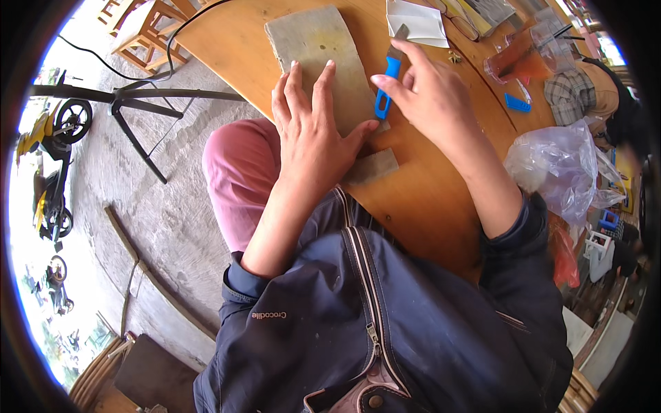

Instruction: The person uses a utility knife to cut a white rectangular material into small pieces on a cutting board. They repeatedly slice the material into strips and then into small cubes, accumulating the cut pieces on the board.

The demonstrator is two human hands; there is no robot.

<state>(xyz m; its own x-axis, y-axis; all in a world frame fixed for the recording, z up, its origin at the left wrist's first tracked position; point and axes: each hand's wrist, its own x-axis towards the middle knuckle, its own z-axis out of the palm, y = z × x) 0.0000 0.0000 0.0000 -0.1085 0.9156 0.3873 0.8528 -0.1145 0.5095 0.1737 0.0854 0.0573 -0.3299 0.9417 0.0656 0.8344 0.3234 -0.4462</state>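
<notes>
A long grey board [320, 41], like thick card, lies on the wooden table, with its far end wider in view. My left hand [306, 134] rests flat on its near part, fingers stretched and apart, the thumb out to the right. Just right of the board, my right hand [434, 89] holds a blue-handled knife [391, 69] between thumb and index finger. Its short metal blade points away from me, toward a folded white paper [420, 24]. A smaller grey strip [375, 167] lies below my left thumb at the table edge.
Eyeglasses [461, 20], a cup of reddish drink [509, 65] and a blue plastic piece [518, 103] lie at the far right. A clear plastic bag [558, 165] is right of my forearm. A black tripod [127, 96] stands left, near wooden stools [148, 31]. Another person [585, 89] sits at right.
</notes>
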